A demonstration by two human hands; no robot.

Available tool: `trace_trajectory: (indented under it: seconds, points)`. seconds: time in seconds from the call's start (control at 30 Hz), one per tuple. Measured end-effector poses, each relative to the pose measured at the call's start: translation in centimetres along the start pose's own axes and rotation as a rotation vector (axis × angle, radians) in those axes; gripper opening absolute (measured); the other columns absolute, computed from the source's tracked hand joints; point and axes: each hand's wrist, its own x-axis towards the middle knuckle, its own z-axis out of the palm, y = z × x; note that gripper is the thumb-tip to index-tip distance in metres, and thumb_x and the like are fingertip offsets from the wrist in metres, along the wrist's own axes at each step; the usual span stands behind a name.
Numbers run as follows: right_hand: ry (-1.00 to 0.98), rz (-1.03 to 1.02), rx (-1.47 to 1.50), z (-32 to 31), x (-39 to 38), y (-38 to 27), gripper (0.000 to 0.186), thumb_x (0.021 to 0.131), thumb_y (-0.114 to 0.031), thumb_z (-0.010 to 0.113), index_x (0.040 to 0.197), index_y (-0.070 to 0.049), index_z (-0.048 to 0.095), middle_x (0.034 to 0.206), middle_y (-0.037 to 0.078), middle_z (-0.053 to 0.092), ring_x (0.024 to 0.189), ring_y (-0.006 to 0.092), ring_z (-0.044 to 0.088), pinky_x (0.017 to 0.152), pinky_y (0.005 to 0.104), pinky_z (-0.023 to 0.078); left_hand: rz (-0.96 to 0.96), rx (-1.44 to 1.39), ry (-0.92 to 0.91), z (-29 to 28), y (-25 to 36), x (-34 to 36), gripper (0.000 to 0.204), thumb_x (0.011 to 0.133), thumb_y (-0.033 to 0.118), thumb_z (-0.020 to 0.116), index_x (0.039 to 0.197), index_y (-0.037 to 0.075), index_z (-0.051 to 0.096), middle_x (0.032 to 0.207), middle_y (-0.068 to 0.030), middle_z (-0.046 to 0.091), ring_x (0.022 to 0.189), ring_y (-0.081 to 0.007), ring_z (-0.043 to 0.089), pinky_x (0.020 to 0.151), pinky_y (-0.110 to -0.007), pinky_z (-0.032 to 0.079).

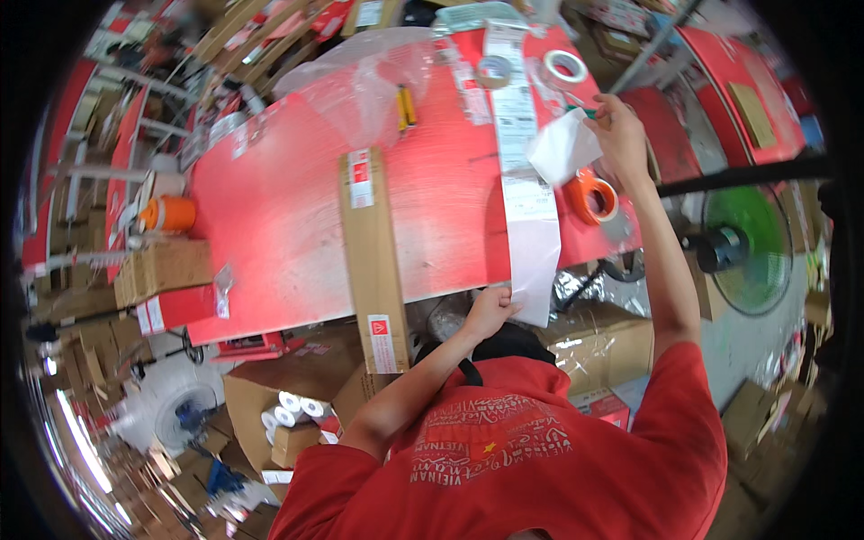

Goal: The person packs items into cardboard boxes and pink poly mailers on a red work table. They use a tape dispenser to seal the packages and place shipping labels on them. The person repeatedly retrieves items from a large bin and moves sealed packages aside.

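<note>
A long white strip of printed labels [519,144] runs down the right part of the red table, and its blank lower end hangs over the near edge. My left hand [493,311] pinches that lower end at its left side. Raised over the table's right side, my right hand [619,135] is closed on the corner of a small white sheet [562,148], which partly covers the strip. Just below it sits an orange tape dispenser [580,196]. A long, narrow cardboard box [372,256] with labels at both ends lies left of the strip, its near end jutting past the edge.
Two tape rolls [564,68] and a yellow-and-black cutter [407,107] lie toward the back, beside clear plastic wrap [360,85]. Small cartons [166,272] stand at the table's left. Below is an open carton with white rolls [286,416]. A green fan [747,247] stands at right.
</note>
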Motion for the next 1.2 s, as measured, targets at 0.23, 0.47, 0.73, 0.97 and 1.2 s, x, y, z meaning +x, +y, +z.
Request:
trace_trajectory:
  seconds: [0.23,0.47,0.73,0.97,1.2]
  points:
    - [-0.655,-0.76,0.437,10.5,-17.6,-9.5,0.023,0.094,0.002,0.072,0.116,-0.003,0.074,0.121,0.014,0.07,0.111,0.0317,0.074,0.09,0.0396,0.064,0.372,-0.292,0.676,-10.0,8.3,-5.7,0.04,0.11,0.014,0.07,0.146,-0.002,0.066,0.146,-0.0142,0.067,0.129,-0.0167,0.064,0.105,-0.033,0.054]
    - [-0.847,-0.822,0.66,18.8,-24.3,-11.6,0.021,0.096,0.003,0.071,0.115,-0.002,0.072,0.129,0.014,0.066,0.11,0.0309,0.072,0.091,0.0385,0.063,0.082,0.425,1.367,-17.6,7.4,-12.3,0.019,0.101,0.017,0.078,0.107,0.001,0.086,0.107,-0.0079,0.079,0.092,-0.0149,0.074,0.08,-0.035,0.056]
    - [-1.106,-0.787,0.322,19.5,-27.0,-8.4,0.014,0.096,-0.007,0.069,0.109,-0.005,0.069,0.11,0.015,0.068,0.1,0.0374,0.072,0.084,0.0468,0.061,-0.264,0.582,1.227,-22.7,5.6,-12.7,0.044,0.095,0.033,0.083,0.135,0.016,0.08,0.116,-0.0108,0.077,0.102,-0.0297,0.075,0.092,-0.041,0.058]
    - [-1.167,-0.386,0.344,14.0,-30.4,-7.1,0.013,0.094,-0.014,0.076,0.103,-0.005,0.072,0.096,0.015,0.074,0.086,0.0365,0.074,0.076,0.0462,0.06,-0.173,1.179,1.032,-15.0,7.8,-6.4,0.134,0.075,0.047,0.096,0.178,0.015,0.017,0.16,-0.0337,0.043,0.144,-0.0515,0.044,0.124,-0.061,0.033]
    - [-0.956,0.079,1.104,16.5,-35.0,-15.7,0.082,0.092,-0.024,0.085,0.165,-0.01,0.048,0.126,0.016,0.076,0.103,0.0254,0.076,0.085,0.0381,0.062,0.376,-0.604,0.883,-15.9,7.2,-13.1,0.135,0.088,0.013,0.089,0.178,0.023,-0.01,0.165,-0.0257,0.043,0.147,-0.032,0.052,0.119,-0.047,0.047]
